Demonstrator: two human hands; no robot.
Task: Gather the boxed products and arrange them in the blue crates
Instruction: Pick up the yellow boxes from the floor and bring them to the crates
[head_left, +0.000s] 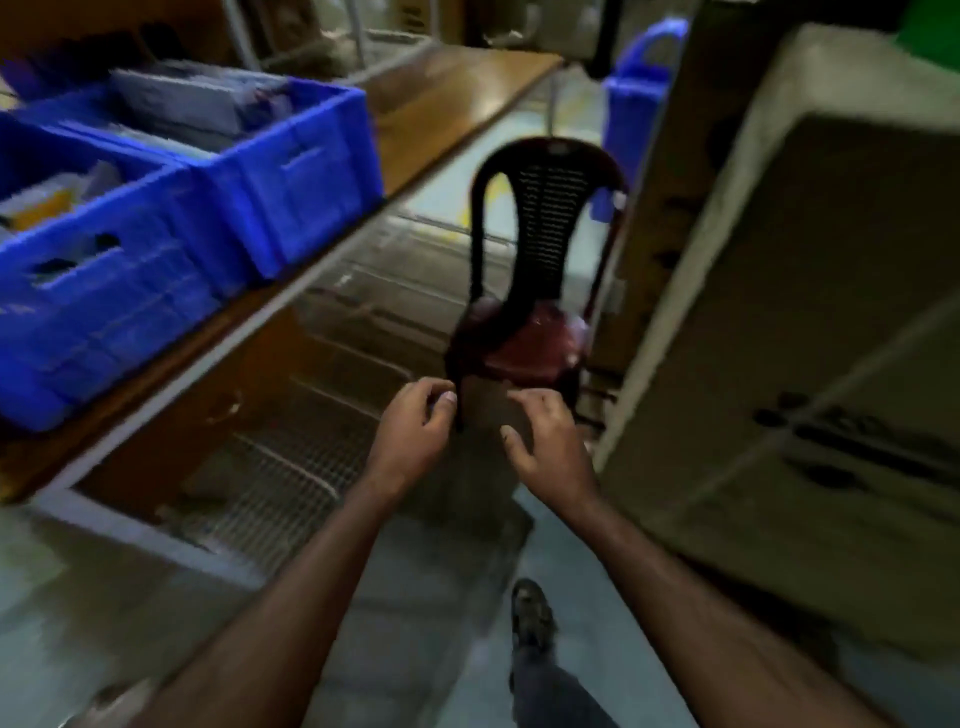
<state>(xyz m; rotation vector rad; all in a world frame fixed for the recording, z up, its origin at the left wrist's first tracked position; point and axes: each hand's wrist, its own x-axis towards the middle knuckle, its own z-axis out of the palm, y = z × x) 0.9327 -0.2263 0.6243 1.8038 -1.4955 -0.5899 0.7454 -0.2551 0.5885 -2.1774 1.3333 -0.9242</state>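
Two blue crates stand side by side on a wooden table at the left: the near crate (104, 291) and the far crate (301, 171). Both hold pale boxed products (197, 104), blurred by motion. My left hand (415, 426) and my right hand (545, 436) hang in mid-air ahead of me, close together, fingers loosely curled and apart, with nothing in either. They are level with the front of a dark chair, well to the right of the crates.
A dark red plastic chair (540, 291) stands in the aisle ahead. Large cardboard cartons (810, 364) fill the right side. The wooden table (447, 98) runs back on the left, with a wire shelf (291, 467) underneath. A blue bin (639, 104) stands farther back. My foot (530, 618) is on the floor.
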